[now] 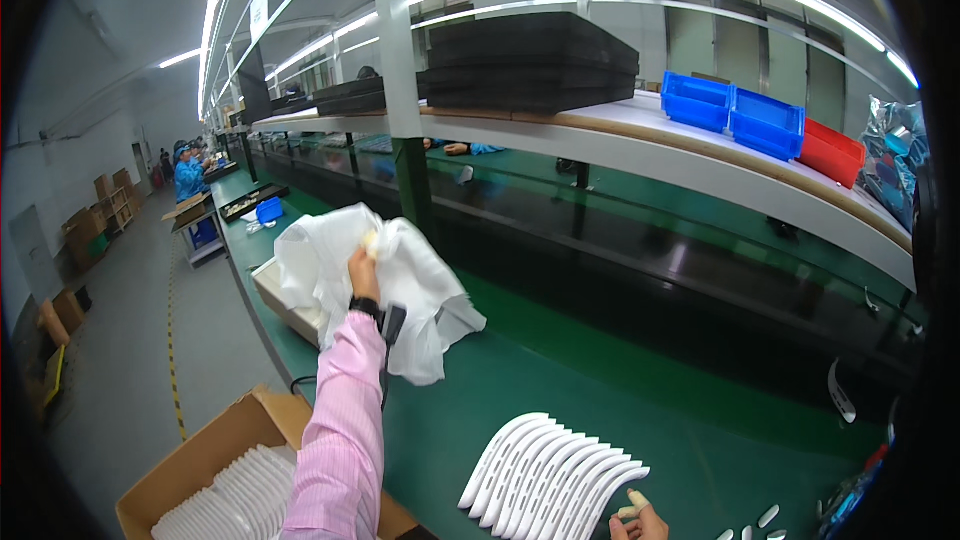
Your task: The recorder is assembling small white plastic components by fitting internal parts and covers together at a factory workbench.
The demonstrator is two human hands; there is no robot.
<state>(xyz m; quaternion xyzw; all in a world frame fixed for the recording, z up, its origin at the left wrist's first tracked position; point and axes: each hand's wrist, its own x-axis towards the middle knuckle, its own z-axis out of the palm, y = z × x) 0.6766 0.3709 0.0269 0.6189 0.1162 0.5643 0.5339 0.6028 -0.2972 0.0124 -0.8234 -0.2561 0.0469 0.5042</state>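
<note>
My left hand (364, 275) is closed on a thin white plastic bag (415, 275), bunched up and hanging in loose folds above the bench. A pale finger cot shows on that hand, and a black band circles its wrist. My right hand (643, 522) is at the lower edge, fingers loosely bent and apart, wearing finger cots. It is beside the right end of a row of curved white plastic strips (545, 480) with slots, set side by side on the green bench. No held thing shows in it.
A cardboard box (190, 450) of white curved parts stands at lower left. Behind the bag is a pale bin (285, 300). Small white pieces (768, 516) lie at lower right. The shelf above carries black trays (530, 65), blue bins (767, 122) and a red bin (831, 152). Co-workers sit farther along.
</note>
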